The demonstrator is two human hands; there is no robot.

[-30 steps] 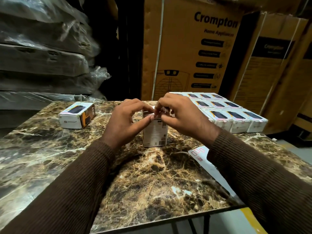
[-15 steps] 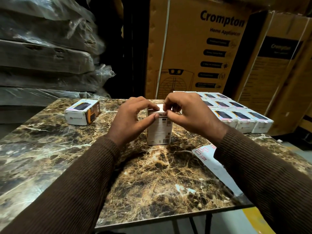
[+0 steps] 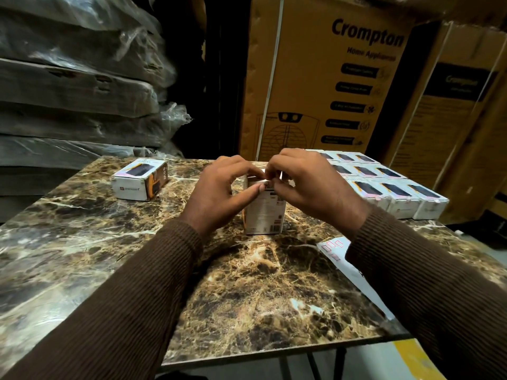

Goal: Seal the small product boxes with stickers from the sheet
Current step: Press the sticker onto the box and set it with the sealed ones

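Both hands' curled grip (image 3: 264, 182) atop upright box (image 3: 264, 215)

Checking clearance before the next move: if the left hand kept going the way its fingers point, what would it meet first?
Probably the right hand, whose fingertips almost meet the left hand over the upright box.
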